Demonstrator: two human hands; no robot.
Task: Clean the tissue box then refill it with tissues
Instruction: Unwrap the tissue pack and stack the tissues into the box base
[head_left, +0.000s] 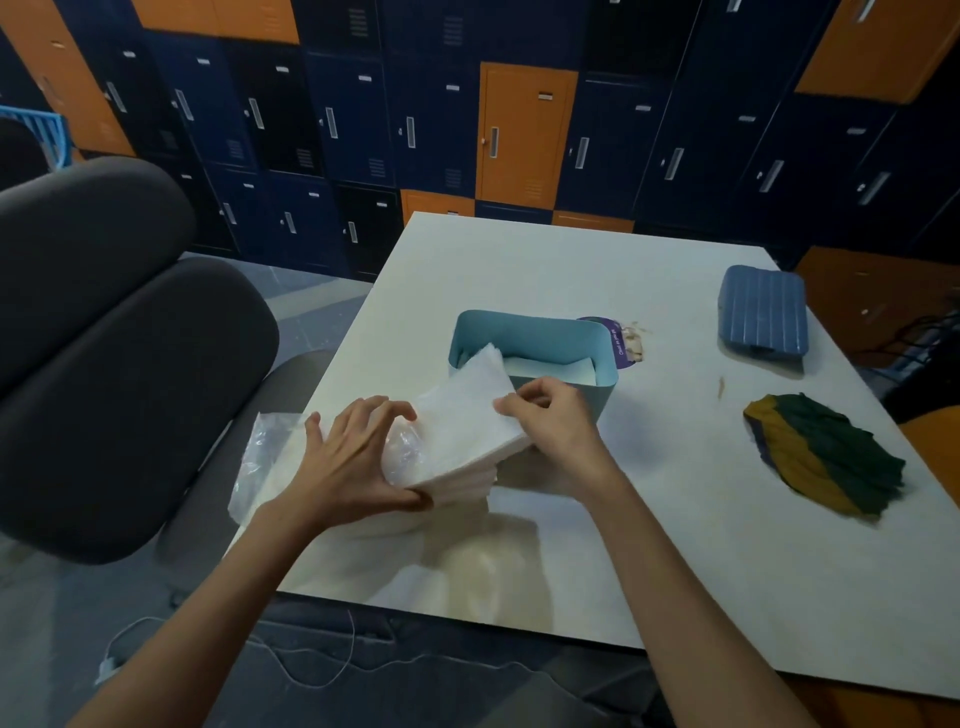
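While the tissue stack (467, 431) leans on the near rim of the open tissue box (530, 338), mid-table | left hand (358, 457): thumb under, fingers arched over the stack's 8 o'clock end, gripping | right hand (556, 421): fingers curled, pinching its 3 o'clock edge | lid (761, 312) at 2 o'clock of box, cloth (826, 457) at 4 o'clock.

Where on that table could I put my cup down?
Bare: the far end of the white table, behind the pale blue tissue box, and the strip along its near edge. Crowded: the left hand and right hand hold a white tissue stack by clear plastic wrap at left; a ribbed blue lid and green and yellow cloth lie right.
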